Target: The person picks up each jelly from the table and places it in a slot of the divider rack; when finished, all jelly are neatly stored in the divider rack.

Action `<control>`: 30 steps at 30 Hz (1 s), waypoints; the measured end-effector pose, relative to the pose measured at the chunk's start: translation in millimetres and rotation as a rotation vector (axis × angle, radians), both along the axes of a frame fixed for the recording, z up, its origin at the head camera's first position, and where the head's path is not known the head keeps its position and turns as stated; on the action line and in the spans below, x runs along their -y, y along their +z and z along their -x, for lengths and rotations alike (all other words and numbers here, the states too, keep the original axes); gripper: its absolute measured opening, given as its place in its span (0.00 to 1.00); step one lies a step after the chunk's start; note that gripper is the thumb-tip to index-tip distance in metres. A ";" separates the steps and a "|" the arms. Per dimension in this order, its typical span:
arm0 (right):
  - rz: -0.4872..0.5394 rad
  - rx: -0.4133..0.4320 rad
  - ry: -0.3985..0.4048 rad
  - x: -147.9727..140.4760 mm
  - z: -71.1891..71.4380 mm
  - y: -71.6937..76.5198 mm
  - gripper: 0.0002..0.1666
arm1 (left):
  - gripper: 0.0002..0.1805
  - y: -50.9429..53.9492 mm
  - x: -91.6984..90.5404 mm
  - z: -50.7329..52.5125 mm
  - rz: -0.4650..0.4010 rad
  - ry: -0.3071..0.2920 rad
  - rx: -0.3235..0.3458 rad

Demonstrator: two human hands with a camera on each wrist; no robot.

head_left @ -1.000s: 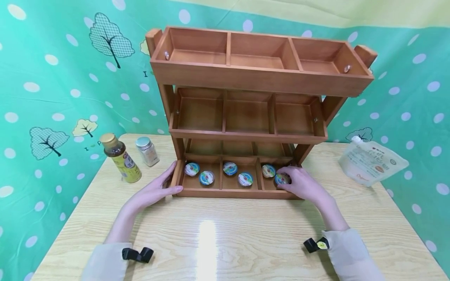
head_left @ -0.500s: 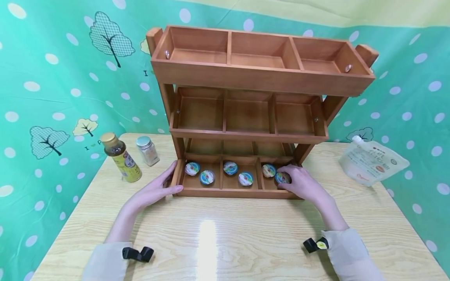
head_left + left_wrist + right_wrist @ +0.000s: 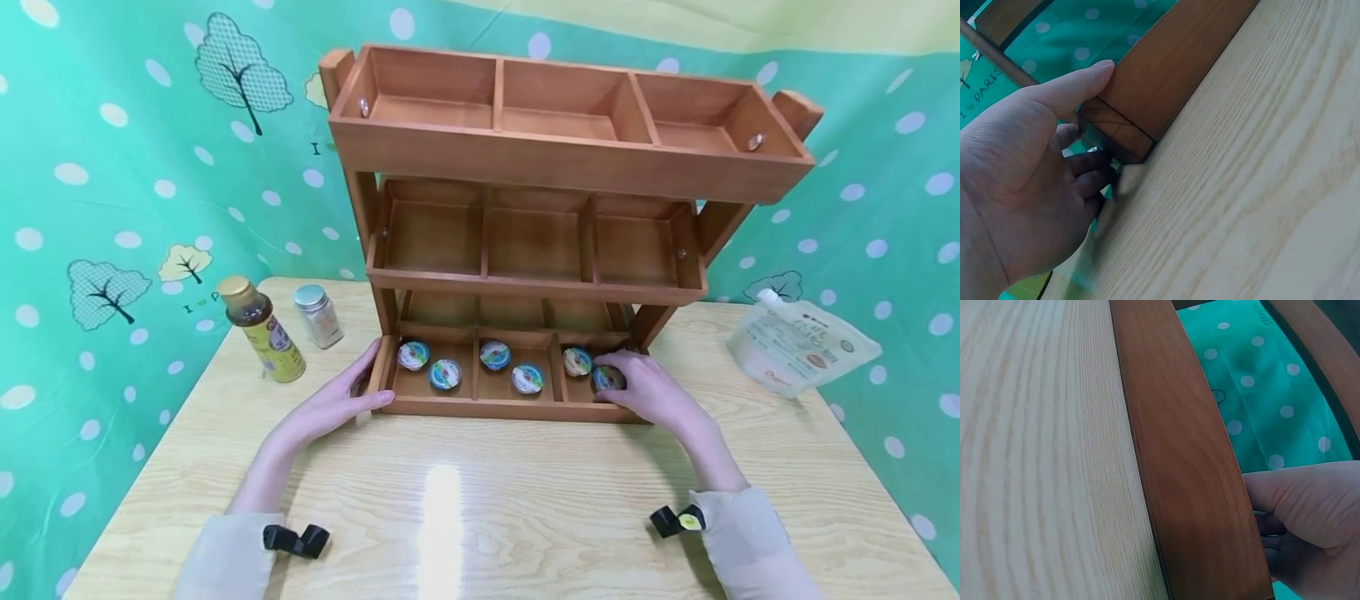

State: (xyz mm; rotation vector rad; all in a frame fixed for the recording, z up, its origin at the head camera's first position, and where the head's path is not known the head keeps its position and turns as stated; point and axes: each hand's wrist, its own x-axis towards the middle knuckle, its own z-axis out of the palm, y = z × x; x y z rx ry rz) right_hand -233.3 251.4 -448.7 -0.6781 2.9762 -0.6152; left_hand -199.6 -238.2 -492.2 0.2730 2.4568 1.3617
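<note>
A brown three-tier wooden rack [image 3: 570,158] stands on the table. In its bottom tray [image 3: 517,409], small round cups with printed lids lie two to a compartment. My left hand [image 3: 330,408] grips the tray's left end; the left wrist view has the thumb on the front corner and the fingers round the side. Inside the right compartment, my right hand [image 3: 654,393] holds a small lidded cup [image 3: 604,378] between thumb and fingers. Another such cup [image 3: 577,362] sits just left of it. The right wrist view shows that hand behind the tray's front board [image 3: 1185,450], which hides the held cup.
Left of the rack stand a gold-capped sauce bottle [image 3: 268,337] and a small jar [image 3: 319,317] with a blue-green lid. A white-capped refill pouch [image 3: 798,346] is at the right. A green dotted curtain [image 3: 150,208] hangs behind the table [image 3: 360,500].
The head view has shifted slightly. Both hands keep their places at the bottom tray, and the cups stay where they were.
</note>
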 end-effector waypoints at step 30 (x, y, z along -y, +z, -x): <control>0.081 -0.104 0.031 -26.2 -10.9 -2.4 0.25 | 0.47 13.9 9.7 3.4 0.171 -0.031 -0.170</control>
